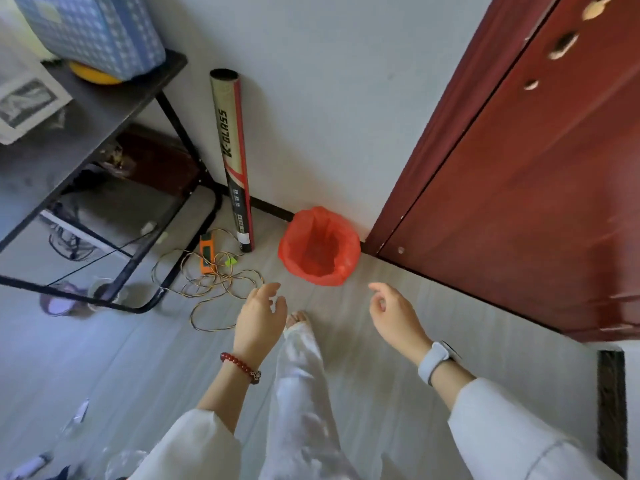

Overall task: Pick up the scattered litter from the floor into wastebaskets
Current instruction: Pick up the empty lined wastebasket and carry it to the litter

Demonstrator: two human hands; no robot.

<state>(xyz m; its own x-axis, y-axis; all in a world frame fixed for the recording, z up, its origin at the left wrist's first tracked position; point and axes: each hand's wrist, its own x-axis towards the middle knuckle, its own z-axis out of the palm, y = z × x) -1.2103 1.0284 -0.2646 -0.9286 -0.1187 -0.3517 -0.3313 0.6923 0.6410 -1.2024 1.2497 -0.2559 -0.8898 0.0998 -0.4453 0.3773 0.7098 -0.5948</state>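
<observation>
Fingers [273, 292] of both the left hand [258, 320] and right hand [394, 317] are hanging relaxed, grasping nothing, at frame centre over bare pale floor [363, 341]. Just above, the red-bagged round wastebasket [319, 245] is standing against the wall's dark baseboard; scattered paper litter [79, 412] is lying lower left.

You see a round wastebasket lined with a bright red plastic bag [320, 247] on a pale grey plank floor [138, 358], against a white wall [329, 98] with a dark skirting strip and beside a dark red wooden door [519, 202]. Near it stands a tall beige cardboard tube [232, 157] with red and black stripes and black lettering, next to an orange and green handheld device [207, 252] in a yellowish coiled cable [214, 292]. Your left wrist wears a dark red bead bracelet [240, 367], your right a pale grey watch band [434, 360], both sleeves are white, and a blue-and-white checked fabric bag [93, 32] sits on the black-topped metal table [104, 112].
</observation>
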